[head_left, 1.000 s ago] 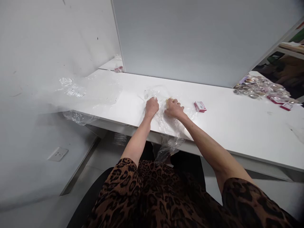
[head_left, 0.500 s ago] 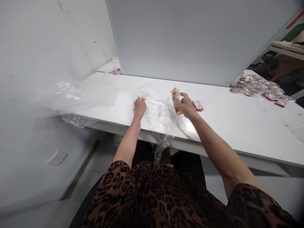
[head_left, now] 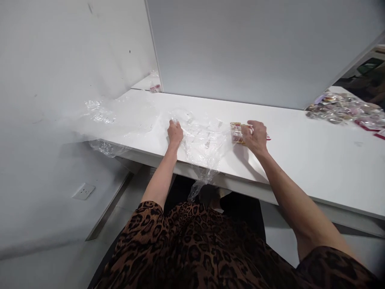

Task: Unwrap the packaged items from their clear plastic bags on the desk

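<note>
My left hand (head_left: 175, 132) is closed on the edge of a crumpled clear plastic bag (head_left: 200, 138) spread over the white table. The bag's lower end hangs over the front edge toward my lap. To its right, my right hand (head_left: 255, 136) grips a small packet (head_left: 237, 133) with gold edges, a clear middle and red print; its contents are too small to tell. My fingers hide the packet's right part. Behind that hand, a red-and-white card (head_left: 268, 137) shows only at its edge.
More clear plastic bags (head_left: 120, 116) lie on the left of the white table (head_left: 300, 160) and overhang its front edge. A pile of small wrapped packets (head_left: 345, 108) sits at the far right. A grey panel (head_left: 228, 52) stands along the back, and a wall closes the left side.
My right hand has moved right with the packet and turned it so that its clear, red-printed face shows. My left hand stays on the bag. The view has shifted slightly right.
</note>
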The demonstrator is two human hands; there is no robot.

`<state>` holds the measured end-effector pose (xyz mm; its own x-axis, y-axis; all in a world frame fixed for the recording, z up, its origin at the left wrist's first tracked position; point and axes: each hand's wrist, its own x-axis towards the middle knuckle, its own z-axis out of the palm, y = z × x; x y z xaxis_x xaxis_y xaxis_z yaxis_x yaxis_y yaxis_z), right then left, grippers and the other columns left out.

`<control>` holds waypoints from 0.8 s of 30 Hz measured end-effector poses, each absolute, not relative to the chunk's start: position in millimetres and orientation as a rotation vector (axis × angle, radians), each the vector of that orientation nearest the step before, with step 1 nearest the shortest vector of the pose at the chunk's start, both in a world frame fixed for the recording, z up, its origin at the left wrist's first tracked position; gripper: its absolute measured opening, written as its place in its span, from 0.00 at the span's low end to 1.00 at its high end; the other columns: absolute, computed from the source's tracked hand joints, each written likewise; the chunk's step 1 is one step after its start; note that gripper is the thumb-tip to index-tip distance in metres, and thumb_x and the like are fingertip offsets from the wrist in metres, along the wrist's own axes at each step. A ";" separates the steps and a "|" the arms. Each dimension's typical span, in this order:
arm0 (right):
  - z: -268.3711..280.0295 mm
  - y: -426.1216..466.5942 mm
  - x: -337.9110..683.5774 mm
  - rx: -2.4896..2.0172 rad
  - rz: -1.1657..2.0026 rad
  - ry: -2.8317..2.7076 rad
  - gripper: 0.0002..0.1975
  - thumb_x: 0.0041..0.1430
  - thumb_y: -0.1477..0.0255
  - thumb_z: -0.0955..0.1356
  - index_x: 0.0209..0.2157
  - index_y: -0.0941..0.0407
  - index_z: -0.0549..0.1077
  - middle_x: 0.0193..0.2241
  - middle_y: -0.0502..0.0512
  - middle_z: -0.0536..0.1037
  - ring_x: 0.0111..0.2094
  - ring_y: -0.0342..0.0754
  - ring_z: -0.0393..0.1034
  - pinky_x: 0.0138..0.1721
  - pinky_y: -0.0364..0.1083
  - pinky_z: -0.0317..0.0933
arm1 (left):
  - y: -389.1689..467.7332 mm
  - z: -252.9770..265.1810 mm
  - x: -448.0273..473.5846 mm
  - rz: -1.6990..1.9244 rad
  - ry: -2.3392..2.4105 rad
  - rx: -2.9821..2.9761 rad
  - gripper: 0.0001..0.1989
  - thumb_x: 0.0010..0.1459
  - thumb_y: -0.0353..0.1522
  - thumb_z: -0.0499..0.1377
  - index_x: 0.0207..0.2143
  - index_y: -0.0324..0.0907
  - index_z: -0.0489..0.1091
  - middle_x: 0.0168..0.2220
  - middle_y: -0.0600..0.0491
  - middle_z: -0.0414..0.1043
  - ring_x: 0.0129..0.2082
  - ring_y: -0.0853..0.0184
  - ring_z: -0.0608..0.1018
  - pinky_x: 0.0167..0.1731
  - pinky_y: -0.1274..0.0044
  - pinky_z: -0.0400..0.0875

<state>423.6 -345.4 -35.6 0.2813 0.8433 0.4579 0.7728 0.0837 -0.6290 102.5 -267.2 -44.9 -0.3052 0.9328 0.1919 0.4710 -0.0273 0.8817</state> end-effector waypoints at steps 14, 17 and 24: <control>-42.4 -365.5 345.4 -1.305 0.756 -1.465 0.10 0.54 0.64 0.72 0.35 0.56 0.78 0.27 0.52 0.77 0.28 0.47 0.68 0.33 0.48 0.65 | -320.0 -41.7 116.9 1.153 1.154 2.130 0.36 0.66 0.53 0.56 0.69 0.45 0.57 0.66 0.39 0.64 0.70 0.52 0.66 0.70 0.59 0.60; -30.3 -371.6 339.8 -1.097 0.932 -1.243 0.15 0.48 0.60 0.76 0.35 0.54 0.78 0.24 0.48 0.75 0.24 0.43 0.64 0.28 0.45 0.61 | -352.5 -37.4 129.7 0.848 1.076 2.221 0.55 0.52 0.58 0.67 0.73 0.44 0.51 0.69 0.38 0.60 0.72 0.45 0.62 0.70 0.57 0.61; -16.1 -391.4 317.2 -0.943 1.040 -1.246 0.22 0.47 0.60 0.80 0.44 0.52 0.80 0.40 0.53 0.80 0.40 0.47 0.74 0.46 0.49 0.70 | -362.4 -35.8 134.0 0.866 1.231 2.213 0.24 0.69 0.36 0.53 0.66 0.44 0.64 0.61 0.45 0.75 0.62 0.54 0.77 0.63 0.63 0.73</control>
<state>317.2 -391.4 -16.1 0.0270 0.9622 0.2710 -0.0939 0.2723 -0.9576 134.0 -362.4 -35.8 0.4013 0.8652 0.3006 0.5750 -0.4934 0.6527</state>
